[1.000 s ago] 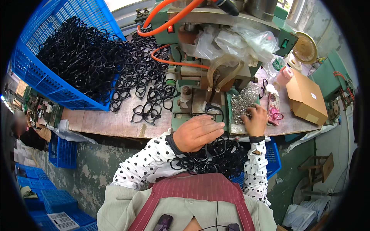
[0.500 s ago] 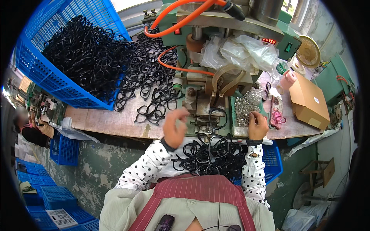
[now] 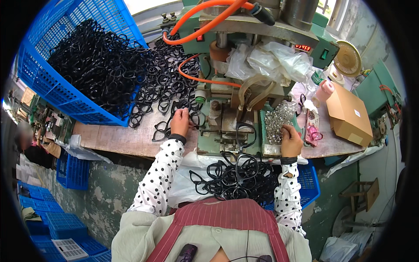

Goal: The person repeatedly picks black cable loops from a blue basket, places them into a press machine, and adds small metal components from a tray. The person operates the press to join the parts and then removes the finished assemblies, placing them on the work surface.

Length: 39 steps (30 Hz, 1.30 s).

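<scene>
Left hand (image 3: pixel 180 124) at black frames (image 3: pixel 176 105); right hand (image 3: pixel 291 140) curled, near tray (image 3: pixel 262 131).

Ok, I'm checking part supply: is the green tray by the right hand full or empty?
Far from empty: small silvery parts lie heaped across most of the green tray.

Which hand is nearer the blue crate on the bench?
Left. The left hand is right of the crate, at loose black frames; the right hand is farther right, at the small shiny parts.
</scene>
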### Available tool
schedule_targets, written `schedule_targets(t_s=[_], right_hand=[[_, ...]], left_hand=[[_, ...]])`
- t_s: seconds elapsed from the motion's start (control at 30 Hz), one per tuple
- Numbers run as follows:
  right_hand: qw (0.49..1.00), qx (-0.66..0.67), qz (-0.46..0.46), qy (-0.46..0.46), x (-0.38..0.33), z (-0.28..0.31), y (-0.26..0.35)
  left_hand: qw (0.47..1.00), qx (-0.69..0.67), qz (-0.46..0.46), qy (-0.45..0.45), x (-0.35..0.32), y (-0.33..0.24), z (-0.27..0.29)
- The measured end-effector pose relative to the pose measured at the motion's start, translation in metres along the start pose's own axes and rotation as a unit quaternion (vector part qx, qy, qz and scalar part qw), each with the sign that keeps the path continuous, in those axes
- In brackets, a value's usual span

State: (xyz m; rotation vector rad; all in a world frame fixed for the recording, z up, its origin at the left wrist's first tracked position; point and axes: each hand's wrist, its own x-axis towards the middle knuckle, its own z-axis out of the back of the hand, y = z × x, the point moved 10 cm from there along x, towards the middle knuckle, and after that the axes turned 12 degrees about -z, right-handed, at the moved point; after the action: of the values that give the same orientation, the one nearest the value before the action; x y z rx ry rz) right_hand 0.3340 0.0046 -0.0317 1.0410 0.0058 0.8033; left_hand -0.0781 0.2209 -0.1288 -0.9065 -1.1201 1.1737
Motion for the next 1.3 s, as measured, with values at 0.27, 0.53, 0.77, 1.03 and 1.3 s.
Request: schedule_targets(t_s=[0.27, 0.53, 0.77, 1.03, 1.3], right_hand=[[0.976, 0.176, -0.051, 0.120, -0.002, -0.018, 0.058], [0.920, 0.300, -0.094, 0.236, -0.035, -0.022, 0.137], [0.931, 0.266, -0.105, 0.229, -0.036, -0.032, 0.137], [0.906, 0.340, -0.105, 0.229, -0.034, -0.045, 0.151], [0.989, -0.107, 0.050, -0.091, 0.019, 0.000, 0.049]], left_hand=[[0.968, -0.014, -0.215, -0.130, -0.050, -0.140, 0.030], [0.743, 0.126, -0.656, 0.035, -0.163, -0.284, -0.040], [0.734, 0.031, -0.652, 0.186, -0.165, -0.284, -0.078], [0.671, 0.037, -0.709, 0.214, -0.195, -0.292, -0.076], [0.662, -0.005, -0.684, 0.305, -0.171, -0.274, -0.100]])
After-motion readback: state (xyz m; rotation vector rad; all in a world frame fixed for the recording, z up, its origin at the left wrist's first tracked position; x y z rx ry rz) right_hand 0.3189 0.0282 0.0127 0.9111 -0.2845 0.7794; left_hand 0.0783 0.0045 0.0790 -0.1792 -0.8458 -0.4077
